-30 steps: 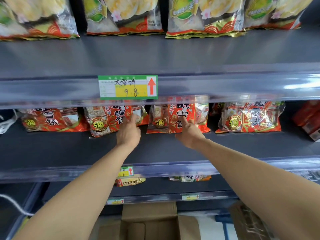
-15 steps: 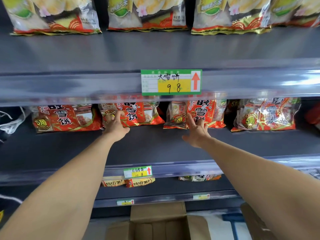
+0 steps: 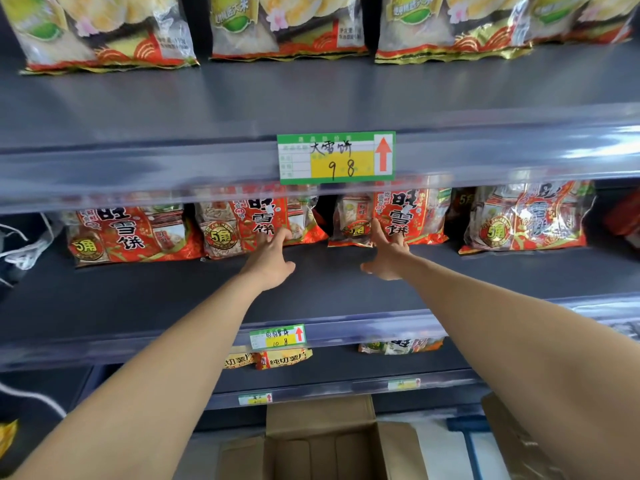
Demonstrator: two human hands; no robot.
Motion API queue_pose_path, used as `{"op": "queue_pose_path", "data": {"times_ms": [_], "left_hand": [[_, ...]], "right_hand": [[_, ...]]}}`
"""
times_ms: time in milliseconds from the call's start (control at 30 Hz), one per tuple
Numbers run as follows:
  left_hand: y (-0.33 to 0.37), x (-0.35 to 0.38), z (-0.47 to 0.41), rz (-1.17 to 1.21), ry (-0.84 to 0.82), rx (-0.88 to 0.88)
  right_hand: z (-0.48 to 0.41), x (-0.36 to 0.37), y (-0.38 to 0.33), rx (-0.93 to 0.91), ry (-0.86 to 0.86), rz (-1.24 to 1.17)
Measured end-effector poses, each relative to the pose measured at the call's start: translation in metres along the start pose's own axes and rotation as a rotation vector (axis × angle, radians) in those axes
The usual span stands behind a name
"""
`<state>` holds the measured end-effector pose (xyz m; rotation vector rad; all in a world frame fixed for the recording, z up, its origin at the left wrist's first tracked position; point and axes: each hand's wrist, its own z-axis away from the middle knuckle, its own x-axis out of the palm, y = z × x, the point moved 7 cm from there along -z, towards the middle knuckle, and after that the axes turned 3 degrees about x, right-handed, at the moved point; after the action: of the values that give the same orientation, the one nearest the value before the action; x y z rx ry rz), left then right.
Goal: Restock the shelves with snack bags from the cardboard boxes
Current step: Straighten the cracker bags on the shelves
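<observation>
Several red snack bags stand in a row at the back of the middle shelf (image 3: 173, 292). My left hand (image 3: 268, 259) reaches in with fingers spread, fingertips touching the lower front of the second red bag (image 3: 242, 223). My right hand (image 3: 386, 252) is also open, its fingers resting on the front of the third red bag (image 3: 412, 213). Neither hand grips a bag. A further red bag (image 3: 131, 233) stands at the left and another red bag (image 3: 523, 220) at the right. An open cardboard box (image 3: 318, 441) sits on the floor below.
Yellow-green snack bags (image 3: 287, 26) line the top shelf. A green price tag (image 3: 336, 157) hangs on the upper shelf rail. Lower shelves hold a few orange packets (image 3: 282, 358). A white cord (image 3: 24, 244) hangs at the left. Another box (image 3: 512, 441) stands at bottom right.
Both hands have shifted along the shelf and stay against the fronts of the two middle red bags. The view has moved closer and to the left, so the shelf appears shifted right.
</observation>
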<state>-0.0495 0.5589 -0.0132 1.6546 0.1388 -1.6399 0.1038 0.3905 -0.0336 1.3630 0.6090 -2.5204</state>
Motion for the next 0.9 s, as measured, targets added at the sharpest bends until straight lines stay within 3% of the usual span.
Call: {"op": "queue_pose_path", "data": {"times_ms": [200,533,733,900], "left_hand": [[0.039,0.022,0.008,0.016,-0.079,0.097],[0.093,0.044,0.011,-0.049,-0.074,0.210],[0.127,0.051,0.019,-0.134,-0.063,0.303],[0.172,0.066,0.020,-0.151,-0.051,0.385]], "right_hand": [[0.008,-0.009,0.005,-0.079,-0.041,0.006],[0.012,-0.008,0.024,-0.156,0.008,0.112],[0.028,-0.021,0.049,-0.213,0.121,0.037],[0.028,-0.048,0.101,-0.082,0.292,0.092]]}}
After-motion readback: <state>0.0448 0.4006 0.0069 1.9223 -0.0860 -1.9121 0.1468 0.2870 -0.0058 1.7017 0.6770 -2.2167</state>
